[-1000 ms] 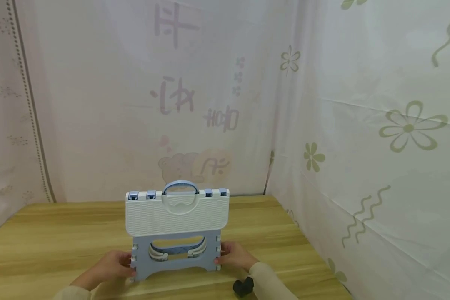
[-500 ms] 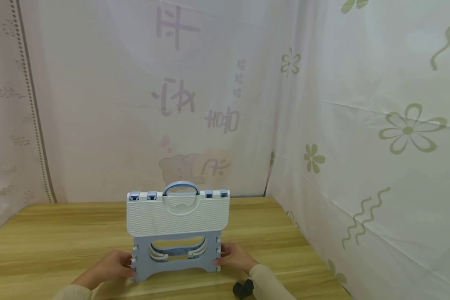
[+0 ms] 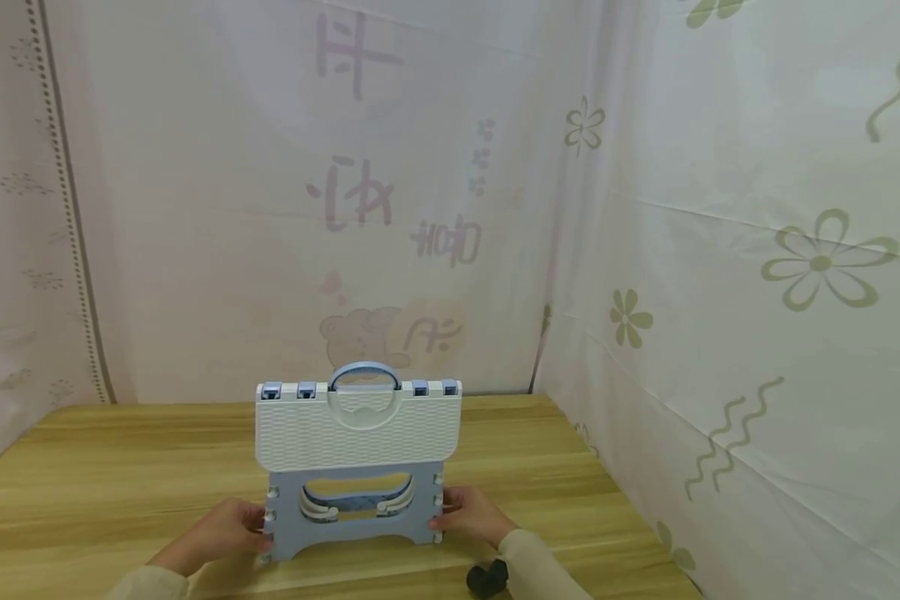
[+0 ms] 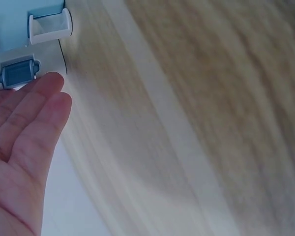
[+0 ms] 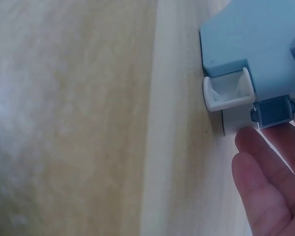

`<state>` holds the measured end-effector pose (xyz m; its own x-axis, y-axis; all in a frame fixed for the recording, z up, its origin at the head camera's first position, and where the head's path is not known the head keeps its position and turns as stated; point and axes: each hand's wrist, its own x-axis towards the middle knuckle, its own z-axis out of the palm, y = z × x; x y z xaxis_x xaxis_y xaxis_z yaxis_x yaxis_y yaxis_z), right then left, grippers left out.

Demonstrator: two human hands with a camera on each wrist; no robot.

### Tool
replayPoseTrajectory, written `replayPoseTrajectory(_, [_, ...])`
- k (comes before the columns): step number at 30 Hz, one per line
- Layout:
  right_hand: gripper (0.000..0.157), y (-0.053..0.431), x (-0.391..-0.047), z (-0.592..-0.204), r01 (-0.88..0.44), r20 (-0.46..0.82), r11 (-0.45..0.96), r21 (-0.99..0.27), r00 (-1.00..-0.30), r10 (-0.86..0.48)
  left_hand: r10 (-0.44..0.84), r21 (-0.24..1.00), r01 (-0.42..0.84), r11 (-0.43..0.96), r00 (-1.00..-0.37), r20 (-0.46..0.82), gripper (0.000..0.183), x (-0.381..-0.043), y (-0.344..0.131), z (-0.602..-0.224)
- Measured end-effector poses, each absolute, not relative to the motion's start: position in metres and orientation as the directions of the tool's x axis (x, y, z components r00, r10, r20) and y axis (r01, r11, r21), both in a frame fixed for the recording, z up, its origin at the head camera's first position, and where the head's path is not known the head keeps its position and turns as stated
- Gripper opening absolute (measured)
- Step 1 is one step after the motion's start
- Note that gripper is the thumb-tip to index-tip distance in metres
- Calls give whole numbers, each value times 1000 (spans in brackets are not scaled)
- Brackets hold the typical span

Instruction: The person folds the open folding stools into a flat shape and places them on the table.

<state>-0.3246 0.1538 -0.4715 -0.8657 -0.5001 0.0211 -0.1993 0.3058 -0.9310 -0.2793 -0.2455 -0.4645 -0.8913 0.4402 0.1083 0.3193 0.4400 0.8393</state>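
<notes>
A folding stool (image 3: 356,433) with a white woven-pattern top, blue legs and a blue carrying handle (image 3: 365,367) stands upright and folded on the wooden table. At its lower left edge, my left hand (image 3: 221,533) grips the blue leg panel, the thumb in front and the fingers going behind. My right hand (image 3: 476,514) holds the opposite lower edge in the same way. Seen from the left wrist, several fingers (image 4: 37,105) touch the stool's white hinge side. The right wrist view has fingertips (image 5: 248,140) against the hinged edge (image 5: 273,113).
The wooden table (image 3: 120,467) reaches back to a pale printed curtain (image 3: 217,208), with a flowered curtain (image 3: 720,333) along the right. A small black object (image 3: 487,577) is beside my right sleeve.
The stool and both hands keep their places; the whole head view has shifted only very slightly.
</notes>
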Motion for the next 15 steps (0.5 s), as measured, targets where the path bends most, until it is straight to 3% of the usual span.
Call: replayPoseTrajectory(15, [46,152,-323,-470,-215,42,325,-921,-883,-467,413,837,301,457,-905,100,28,-281,-245,-467])
